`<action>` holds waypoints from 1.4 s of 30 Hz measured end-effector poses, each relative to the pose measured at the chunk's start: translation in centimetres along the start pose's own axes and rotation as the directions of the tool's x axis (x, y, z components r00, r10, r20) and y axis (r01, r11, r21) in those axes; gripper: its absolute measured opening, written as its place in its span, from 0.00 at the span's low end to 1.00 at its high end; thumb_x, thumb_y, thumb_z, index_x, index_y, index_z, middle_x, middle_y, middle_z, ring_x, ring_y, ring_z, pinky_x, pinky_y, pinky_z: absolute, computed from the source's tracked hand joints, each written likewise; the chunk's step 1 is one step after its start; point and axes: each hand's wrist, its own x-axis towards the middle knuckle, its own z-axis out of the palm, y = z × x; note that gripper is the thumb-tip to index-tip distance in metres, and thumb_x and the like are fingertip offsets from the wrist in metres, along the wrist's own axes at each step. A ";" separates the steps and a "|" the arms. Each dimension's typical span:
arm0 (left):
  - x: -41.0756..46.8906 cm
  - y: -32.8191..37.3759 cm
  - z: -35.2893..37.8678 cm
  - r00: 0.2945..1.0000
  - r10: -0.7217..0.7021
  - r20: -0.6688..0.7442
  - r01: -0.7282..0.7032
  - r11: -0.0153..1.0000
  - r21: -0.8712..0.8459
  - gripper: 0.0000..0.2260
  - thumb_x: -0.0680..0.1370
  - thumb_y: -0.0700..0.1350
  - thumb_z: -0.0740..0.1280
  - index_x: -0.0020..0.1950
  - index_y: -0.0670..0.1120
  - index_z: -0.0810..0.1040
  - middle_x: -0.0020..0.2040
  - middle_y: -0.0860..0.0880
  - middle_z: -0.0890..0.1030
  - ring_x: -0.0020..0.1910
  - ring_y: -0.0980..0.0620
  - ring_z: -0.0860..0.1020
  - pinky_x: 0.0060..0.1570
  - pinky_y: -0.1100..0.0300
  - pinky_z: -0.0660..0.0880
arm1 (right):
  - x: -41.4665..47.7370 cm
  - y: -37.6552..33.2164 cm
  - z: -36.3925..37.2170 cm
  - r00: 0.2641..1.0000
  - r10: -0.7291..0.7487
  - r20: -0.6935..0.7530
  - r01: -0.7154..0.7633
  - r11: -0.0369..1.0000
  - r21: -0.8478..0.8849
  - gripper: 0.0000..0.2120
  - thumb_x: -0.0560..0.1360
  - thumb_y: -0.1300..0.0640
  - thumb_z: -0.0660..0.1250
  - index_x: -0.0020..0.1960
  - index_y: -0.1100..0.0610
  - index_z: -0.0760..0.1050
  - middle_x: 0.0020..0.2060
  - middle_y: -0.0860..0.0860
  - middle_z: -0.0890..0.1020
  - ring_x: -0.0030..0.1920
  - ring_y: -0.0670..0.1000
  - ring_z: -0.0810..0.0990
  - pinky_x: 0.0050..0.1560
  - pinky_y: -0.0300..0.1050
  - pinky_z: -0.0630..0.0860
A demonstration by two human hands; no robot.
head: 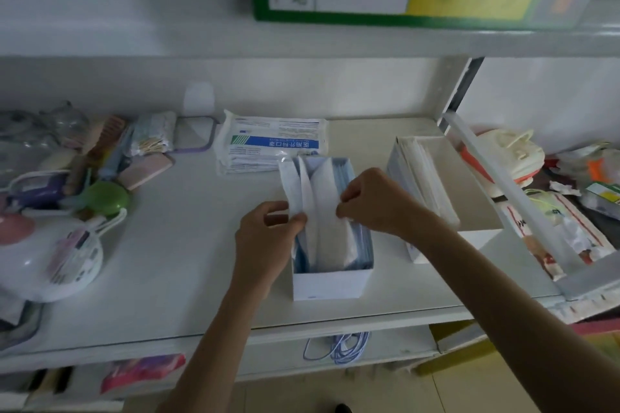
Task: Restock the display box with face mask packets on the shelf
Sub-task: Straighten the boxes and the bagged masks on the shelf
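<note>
- White display box (327, 285) stands near the front edge of the shelf (167, 261), filled with upright face mask packets (330, 235).
- Left grip (265, 238) pinches the edge of one white packet between thumb and fingers, at the box's left side.
- Right grip (375, 203) pinches the top of a neighbouring packet, fingers curled.
- Flat stack of packets (271, 144) lies just behind the box.
- Second box (476, 201) sits just to its right, holding more packets.
</note>
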 end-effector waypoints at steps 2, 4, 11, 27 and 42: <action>-0.3 0.1 0.1 0.998 0.045 -0.035 -0.045 0.999 0.021 0.11 0.73 0.47 0.73 0.55 0.50 0.81 0.45 0.55 0.84 0.43 0.63 0.80 0.37 0.73 0.70 | 0.0 0.1 -0.3 0.998 0.066 0.021 -0.067 0.993 0.098 0.08 0.70 0.60 0.71 0.40 0.67 0.82 0.29 0.57 0.82 0.29 0.51 0.78 0.39 0.43 0.77; -0.4 0.1 0.1 0.991 0.125 -0.054 -0.124 0.992 0.019 0.12 0.74 0.45 0.73 0.56 0.50 0.81 0.49 0.55 0.84 0.47 0.59 0.81 0.41 0.74 0.71 | -0.1 0.0 -0.5 0.993 0.117 0.018 -0.119 0.977 0.179 0.10 0.71 0.60 0.68 0.40 0.69 0.80 0.27 0.57 0.79 0.27 0.51 0.75 0.34 0.42 0.74; 0.0 -0.4 0.1 0.986 0.165 -0.002 -0.164 0.983 -0.084 0.06 0.76 0.46 0.72 0.51 0.46 0.84 0.42 0.55 0.85 0.42 0.58 0.82 0.47 0.57 0.80 | -0.5 -1.6 -0.5 0.997 0.059 0.048 -0.066 0.985 0.159 0.15 0.76 0.54 0.66 0.46 0.68 0.79 0.24 0.56 0.79 0.21 0.49 0.72 0.28 0.39 0.71; -0.2 0.1 0.3 0.960 0.274 0.065 -0.279 0.956 0.091 0.09 0.79 0.41 0.65 0.48 0.48 0.85 0.46 0.54 0.83 0.46 0.62 0.79 0.48 0.71 0.73 | 1.5 -2.2 -0.5 0.986 0.113 0.119 -0.123 0.989 0.082 0.14 0.77 0.54 0.68 0.43 0.66 0.78 0.25 0.57 0.80 0.23 0.51 0.75 0.32 0.42 0.75; -0.4 -0.5 -0.2 0.939 0.336 0.066 -0.343 0.923 0.174 0.08 0.80 0.44 0.65 0.49 0.43 0.82 0.56 0.54 0.74 0.50 0.64 0.72 0.47 0.85 0.61 | 1.8 -2.9 -0.4 0.980 0.093 0.176 -0.097 0.995 0.013 0.15 0.75 0.48 0.70 0.42 0.61 0.76 0.26 0.54 0.80 0.21 0.47 0.77 0.26 0.37 0.75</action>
